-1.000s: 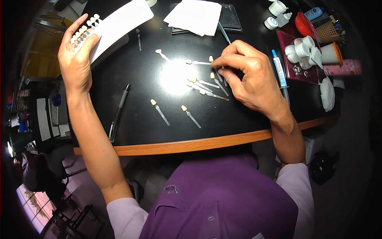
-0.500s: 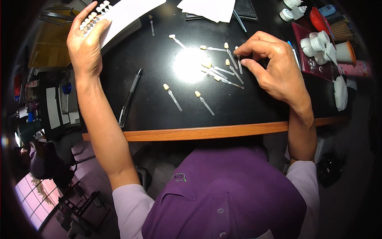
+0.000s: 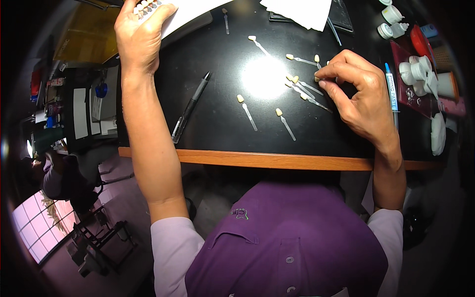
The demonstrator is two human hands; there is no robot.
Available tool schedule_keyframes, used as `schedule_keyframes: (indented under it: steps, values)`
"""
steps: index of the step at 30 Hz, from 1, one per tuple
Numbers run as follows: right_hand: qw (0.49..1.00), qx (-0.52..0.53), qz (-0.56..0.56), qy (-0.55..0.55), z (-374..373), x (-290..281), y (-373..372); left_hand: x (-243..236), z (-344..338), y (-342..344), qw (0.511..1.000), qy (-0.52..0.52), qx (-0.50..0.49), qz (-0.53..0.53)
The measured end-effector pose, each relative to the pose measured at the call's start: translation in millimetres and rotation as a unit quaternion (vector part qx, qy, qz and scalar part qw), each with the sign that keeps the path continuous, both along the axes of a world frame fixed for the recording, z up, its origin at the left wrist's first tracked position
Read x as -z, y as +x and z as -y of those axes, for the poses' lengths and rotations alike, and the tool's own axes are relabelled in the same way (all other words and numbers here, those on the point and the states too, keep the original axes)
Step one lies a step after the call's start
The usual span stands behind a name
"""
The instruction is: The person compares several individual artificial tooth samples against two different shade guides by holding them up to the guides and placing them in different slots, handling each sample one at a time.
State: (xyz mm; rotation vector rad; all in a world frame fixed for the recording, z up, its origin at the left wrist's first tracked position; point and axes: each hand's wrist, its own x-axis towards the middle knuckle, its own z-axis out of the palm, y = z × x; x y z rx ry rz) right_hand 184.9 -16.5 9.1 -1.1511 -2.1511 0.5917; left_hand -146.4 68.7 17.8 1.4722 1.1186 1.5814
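Your right hand [image 3: 363,96] is pinching, between thumb and forefinger, the tip of one small tooth-tipped stick [image 3: 317,78] lying on the black table [image 3: 217,123], in a loose cluster of such sticks [image 3: 302,89]. Two more sticks [image 3: 246,111] are lying apart, nearer the wooden edge [image 3: 277,160]. Your left hand [image 3: 140,37] is resting at the far left on a row of tooth samples [image 3: 146,6] beside a white sheet [image 3: 193,10], fingers curled over them. A black pen [image 3: 190,108] is lying between your arms. White jars [image 3: 415,72] are sitting on a red tray [image 3: 403,91] at right.
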Motion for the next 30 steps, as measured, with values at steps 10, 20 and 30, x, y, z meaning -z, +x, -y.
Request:
schedule_keyframes:
  steps: [10, 20, 30]
  values:
    - [0.995, 0.059, 0.056, -0.061, -2, -3, 16, 9, -15, -17, 0.999, -0.009, -0.006, -0.041]
    - [0.99, 0.116, 0.068, -0.039, -3, -6, 25, 11, -12, -13, 0.998, -0.013, 0.0, -0.067]
    - [0.994, 0.082, 0.053, -0.049, -3, -5, 20, 10, -12, -15, 0.997, -0.015, -0.007, -0.076]
